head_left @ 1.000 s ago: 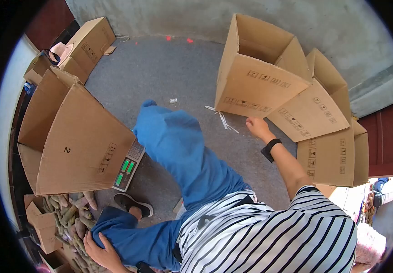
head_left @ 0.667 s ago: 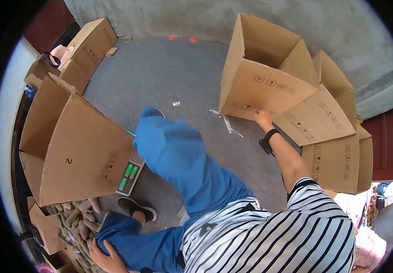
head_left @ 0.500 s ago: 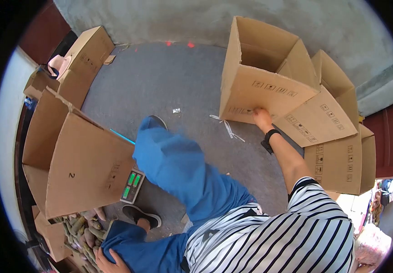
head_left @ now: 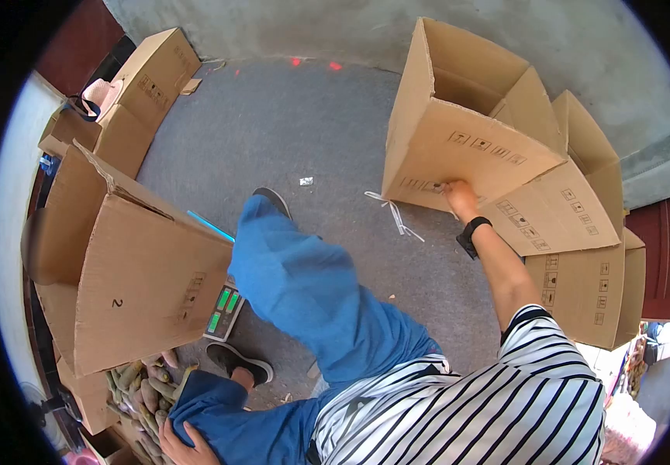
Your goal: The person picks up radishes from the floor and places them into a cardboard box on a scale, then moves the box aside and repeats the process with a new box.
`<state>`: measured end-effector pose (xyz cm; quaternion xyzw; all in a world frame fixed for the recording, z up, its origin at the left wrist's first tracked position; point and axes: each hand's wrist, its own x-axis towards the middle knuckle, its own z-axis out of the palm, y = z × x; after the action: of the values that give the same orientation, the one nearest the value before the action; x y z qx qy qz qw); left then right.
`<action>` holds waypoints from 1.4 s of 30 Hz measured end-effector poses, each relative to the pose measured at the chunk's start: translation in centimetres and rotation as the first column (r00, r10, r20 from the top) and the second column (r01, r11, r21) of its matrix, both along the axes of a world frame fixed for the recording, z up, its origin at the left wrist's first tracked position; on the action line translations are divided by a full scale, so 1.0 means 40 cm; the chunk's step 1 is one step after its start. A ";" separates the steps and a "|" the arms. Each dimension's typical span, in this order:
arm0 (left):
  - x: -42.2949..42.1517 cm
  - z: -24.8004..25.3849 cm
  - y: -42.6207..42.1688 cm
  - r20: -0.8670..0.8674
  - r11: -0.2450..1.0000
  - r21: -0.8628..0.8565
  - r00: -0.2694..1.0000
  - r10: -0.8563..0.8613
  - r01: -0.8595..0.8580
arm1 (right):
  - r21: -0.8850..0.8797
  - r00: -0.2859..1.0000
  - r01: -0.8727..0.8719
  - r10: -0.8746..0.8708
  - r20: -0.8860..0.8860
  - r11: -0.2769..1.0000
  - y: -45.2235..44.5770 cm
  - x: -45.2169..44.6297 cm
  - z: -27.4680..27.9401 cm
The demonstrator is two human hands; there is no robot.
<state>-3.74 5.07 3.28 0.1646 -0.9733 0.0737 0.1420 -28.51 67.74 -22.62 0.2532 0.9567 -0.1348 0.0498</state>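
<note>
My right hand [head_left: 461, 199] is closed at the low front face of a tall open cardboard box [head_left: 474, 167], its fingers curled in at a dark spot beside the printed symbols. A black watch band circles that wrist. My left hand [head_left: 188, 448] lies with fingers spread on my blue trouser leg at the lower left. Close to it is a heap of long greenish-brown and purplish vegetables [head_left: 139, 391], perhaps sweet potatoes. Another large open box [head_left: 145, 291], marked "2", stands on a scale with a lit green display [head_left: 224, 311].
More open cardboard boxes [head_left: 552, 209] stand beside the first along the right side. A long box [head_left: 149, 93] with a pink item on it lies at the back left. White ties [head_left: 395, 215] and a foil scrap [head_left: 305, 181] lie on the grey floor [head_left: 273, 124].
The whole view has shifted slightly, with the right-hand boxes appearing a little further right. Both hands keep their places on the box and the trouser leg.
</note>
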 end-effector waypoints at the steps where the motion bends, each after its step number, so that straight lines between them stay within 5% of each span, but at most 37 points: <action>1: -0.004 0.004 0.003 0.021 1.000 0.003 1.000 0.010 -0.011 | -0.009 1.000 0.017 -0.017 0.020 1.000 0.000 -0.004 0.006; 3: -0.001 -0.012 -0.026 0.045 1.000 0.003 0.999 0.030 -0.030 | -0.019 0.999 0.026 -0.025 0.042 0.999 0.022 -0.016 -0.028; 5: 0.038 -0.081 -0.107 0.013 1.000 0.004 1.000 0.010 -0.010 | 0.073 0.968 -0.129 0.141 -0.206 0.989 0.122 -0.043 -0.172; 6: 0.045 -0.080 -0.096 -0.006 0.999 0.037 1.000 0.004 -0.003 | -0.011 0.971 -0.073 0.068 -0.228 0.997 0.150 -0.052 -0.207; 7: 0.030 -0.067 -0.081 -0.022 0.998 0.055 0.999 0.024 -0.023 | -0.100 0.898 -0.257 0.199 -0.393 0.961 0.217 -0.057 -0.252; 9: 0.016 -0.044 -0.049 -0.009 0.989 0.133 0.998 0.068 -0.066 | 0.081 0.945 -0.312 0.318 -0.077 0.947 0.194 -0.118 -0.186; 10: 0.023 -0.051 -0.054 -0.026 0.995 0.071 0.998 0.065 -0.063 | -0.072 0.906 -0.377 0.351 -0.238 0.923 0.137 -0.108 -0.142; 11: 0.024 -0.047 -0.051 -0.032 0.988 0.114 0.993 0.110 -0.106 | 0.099 0.930 -0.367 0.363 0.057 0.925 0.147 -0.139 -0.146; 15: 0.032 -0.023 -0.048 -0.047 0.986 0.110 0.990 0.132 -0.126 | -0.006 0.922 -0.385 0.384 0.044 0.923 0.116 -0.130 -0.171; 21: 0.027 -0.029 -0.051 -0.129 0.986 0.136 0.985 0.115 -0.097 | -0.076 0.828 -0.549 0.554 0.085 0.832 -0.152 -0.087 0.032; 24: 0.030 -0.040 -0.054 -0.145 0.983 0.150 0.981 0.130 -0.108 | -0.272 0.749 -0.657 0.650 -0.128 0.703 -0.255 -0.090 0.087; 28: 0.038 -0.054 -0.038 -0.202 0.975 0.222 0.977 0.067 -0.021 | -0.276 0.703 -0.711 0.663 -0.255 0.647 -0.384 -0.103 0.251; 35: 0.084 -0.094 0.043 -0.234 0.952 0.306 0.971 0.055 0.020 | -0.005 0.394 -0.872 0.697 -0.599 0.489 -0.574 -0.135 0.571; 38: 0.102 -0.106 0.060 -0.209 0.951 0.304 0.978 0.018 0.047 | 0.147 0.238 -0.904 0.756 -0.609 0.402 -0.648 -0.126 0.621; 42: 0.113 -0.108 0.070 -0.234 0.951 0.300 0.972 -0.003 0.075 | 0.134 0.191 -0.936 0.789 -0.584 0.326 -0.761 -0.083 0.653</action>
<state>0.79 7.86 -1.05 0.1725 -0.9529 -0.1009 0.2281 -31.81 37.31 3.49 -0.3947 0.8688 -0.2692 -0.1302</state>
